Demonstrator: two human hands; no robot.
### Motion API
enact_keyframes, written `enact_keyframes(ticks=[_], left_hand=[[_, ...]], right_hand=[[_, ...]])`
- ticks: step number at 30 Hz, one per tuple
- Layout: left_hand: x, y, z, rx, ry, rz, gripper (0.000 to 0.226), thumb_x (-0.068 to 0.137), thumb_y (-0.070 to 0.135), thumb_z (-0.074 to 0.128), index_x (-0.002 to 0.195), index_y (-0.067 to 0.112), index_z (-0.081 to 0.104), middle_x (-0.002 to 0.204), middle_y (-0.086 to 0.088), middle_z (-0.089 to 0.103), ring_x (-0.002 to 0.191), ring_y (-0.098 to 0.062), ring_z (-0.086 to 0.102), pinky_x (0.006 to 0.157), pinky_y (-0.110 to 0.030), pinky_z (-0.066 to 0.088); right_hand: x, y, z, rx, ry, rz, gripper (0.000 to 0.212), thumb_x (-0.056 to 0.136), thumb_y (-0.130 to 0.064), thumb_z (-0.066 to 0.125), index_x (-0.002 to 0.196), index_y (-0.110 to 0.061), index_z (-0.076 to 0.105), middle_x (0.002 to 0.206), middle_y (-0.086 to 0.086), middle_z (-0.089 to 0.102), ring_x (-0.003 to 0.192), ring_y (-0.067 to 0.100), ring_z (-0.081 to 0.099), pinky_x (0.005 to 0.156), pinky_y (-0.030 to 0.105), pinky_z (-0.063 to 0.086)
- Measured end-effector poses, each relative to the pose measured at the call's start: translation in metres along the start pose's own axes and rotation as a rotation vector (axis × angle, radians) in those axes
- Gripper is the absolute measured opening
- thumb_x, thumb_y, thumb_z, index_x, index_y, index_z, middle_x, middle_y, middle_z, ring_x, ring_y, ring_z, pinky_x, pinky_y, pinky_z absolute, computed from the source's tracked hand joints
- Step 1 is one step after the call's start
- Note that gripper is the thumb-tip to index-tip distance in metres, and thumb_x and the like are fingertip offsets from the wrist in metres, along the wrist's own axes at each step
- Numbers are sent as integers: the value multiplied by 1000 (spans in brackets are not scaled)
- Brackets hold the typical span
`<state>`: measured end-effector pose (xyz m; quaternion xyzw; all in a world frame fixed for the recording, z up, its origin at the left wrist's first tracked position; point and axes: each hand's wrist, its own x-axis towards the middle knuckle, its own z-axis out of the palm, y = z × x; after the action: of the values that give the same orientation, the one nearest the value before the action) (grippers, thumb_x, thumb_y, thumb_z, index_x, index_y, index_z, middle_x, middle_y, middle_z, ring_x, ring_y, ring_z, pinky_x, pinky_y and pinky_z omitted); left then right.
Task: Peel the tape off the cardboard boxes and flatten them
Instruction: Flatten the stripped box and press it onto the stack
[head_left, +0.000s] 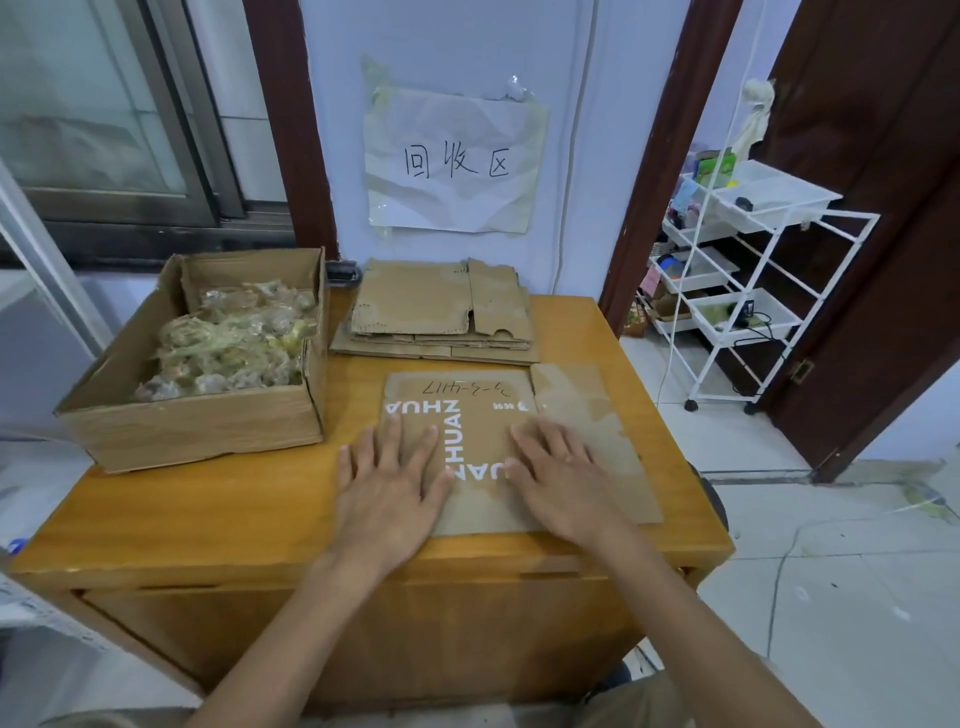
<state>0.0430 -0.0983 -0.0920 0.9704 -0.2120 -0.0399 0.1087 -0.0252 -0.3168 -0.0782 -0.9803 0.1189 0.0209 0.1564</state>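
Flattened brown cardboard box with white lettering, lying near the front edge of the yellow wooden table, pressed under spread left hand and right hand; likely light, stiff, best gripped by its edges.

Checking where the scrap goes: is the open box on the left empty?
No, the open box on the table's left side holds a heap of crumpled peeled tape.
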Motion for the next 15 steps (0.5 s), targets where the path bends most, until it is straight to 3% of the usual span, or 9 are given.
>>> enact_keyframes(ticks=[2,4,6,11,13,15], left_hand=[[9,-6,-5,44,-11,35,68,98,75,5,161,51,-5,171,1,-22,160,-28,-13,128,-54,-5],[18,-9,-11,26,-67,27,69,99,75,17,162,49,3,172,2,-19,160,-30,-12,128,-56,-4],[27,-3,-13,-13,-89,-13,72,96,77,27,160,46,13,174,3,-14,159,-36,-9,127,-59,-3],[31,11,-1,101,-18,-102,97,85,91,7,164,36,-8,172,-8,-19,158,-41,-9,125,-63,-3],[28,15,-5,101,23,-160,103,82,95,15,165,36,0,173,-16,2,157,-39,9,122,-56,15],[31,21,-17,41,116,-239,109,77,95,40,161,30,19,154,-18,37,139,-36,35,106,-48,34]], right_hand=[[9,17,-13,-3,99,21,62,109,-61,14,166,-37,21,177,7,5,163,29,2,130,49,7],[16,37,-13,-138,153,63,68,105,-66,5,167,-39,13,176,12,4,163,33,-3,130,53,2],[20,48,-5,-165,104,104,70,101,-71,-1,166,-45,3,177,9,-3,162,31,-11,130,55,-5],[23,47,6,-144,111,124,70,101,-72,3,166,-45,-1,177,8,-4,162,31,-13,131,53,-3],[18,43,4,-139,153,186,72,100,-76,8,165,-46,8,175,13,4,161,39,-2,129,56,7],[13,34,3,-136,217,290,75,96,-81,14,161,-43,22,167,26,22,150,48,23,122,57,24]])
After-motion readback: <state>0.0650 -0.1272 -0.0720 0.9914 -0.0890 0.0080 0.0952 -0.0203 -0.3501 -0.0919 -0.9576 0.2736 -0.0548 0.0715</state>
